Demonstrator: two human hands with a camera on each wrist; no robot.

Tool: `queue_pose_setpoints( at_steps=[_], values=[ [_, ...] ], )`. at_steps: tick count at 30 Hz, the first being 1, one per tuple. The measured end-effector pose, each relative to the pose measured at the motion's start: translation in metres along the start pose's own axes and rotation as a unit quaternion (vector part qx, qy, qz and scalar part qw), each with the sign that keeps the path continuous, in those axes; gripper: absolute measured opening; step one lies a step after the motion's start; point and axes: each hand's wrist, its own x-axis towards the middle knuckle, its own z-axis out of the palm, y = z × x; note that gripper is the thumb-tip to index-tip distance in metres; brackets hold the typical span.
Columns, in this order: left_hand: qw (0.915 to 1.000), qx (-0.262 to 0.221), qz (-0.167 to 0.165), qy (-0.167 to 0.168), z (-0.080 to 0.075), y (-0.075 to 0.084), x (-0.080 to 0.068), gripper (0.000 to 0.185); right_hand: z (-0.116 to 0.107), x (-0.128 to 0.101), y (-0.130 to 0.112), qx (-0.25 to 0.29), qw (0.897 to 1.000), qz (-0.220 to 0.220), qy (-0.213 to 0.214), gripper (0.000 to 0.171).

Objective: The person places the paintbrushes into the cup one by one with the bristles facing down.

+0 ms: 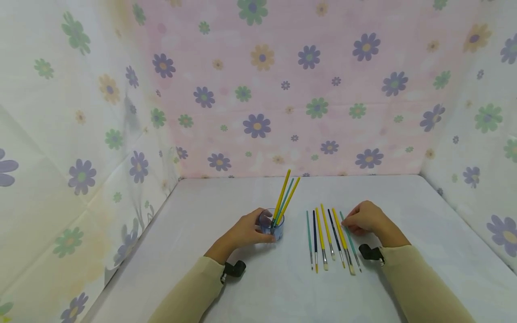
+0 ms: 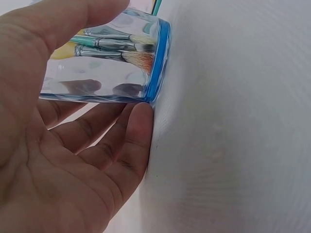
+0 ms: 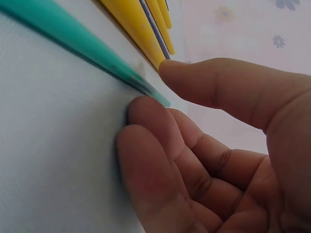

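Six brushes (image 1: 329, 240) lie beside the right hand (image 1: 365, 218) pinching a teal one (image 1: 349, 240); left hand (image 1: 246, 232) holds the cup (image 1: 271, 224).

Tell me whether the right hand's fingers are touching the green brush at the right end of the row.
Touching. The right wrist view shows a fingertip and the thumb meeting the tip of the green brush on the table.

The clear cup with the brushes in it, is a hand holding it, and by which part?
Yes. The left hand grips the clear cup round its side wall, near the blue-rimmed base.
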Motion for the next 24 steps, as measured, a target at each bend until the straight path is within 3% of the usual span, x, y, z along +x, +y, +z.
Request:
queue_pose_setpoints(
  at_steps=[11, 24],
  values=[
    [0.9999, -0.011, 0.0, -0.001, 0.0005, 0.0001, 0.0002, 0.07, 0.0001, -0.001, 0.0026, -0.011, 1.0, -0.017, -0.02, 0.037],
    [1.0, -0.009, 0.002, 0.004, 0.0009, -0.0034, 0.0018, 0.071, 0.0009, -0.0031, 0.0002, -0.019, 1.0, -0.006, -0.014, 0.034]
  ],
)
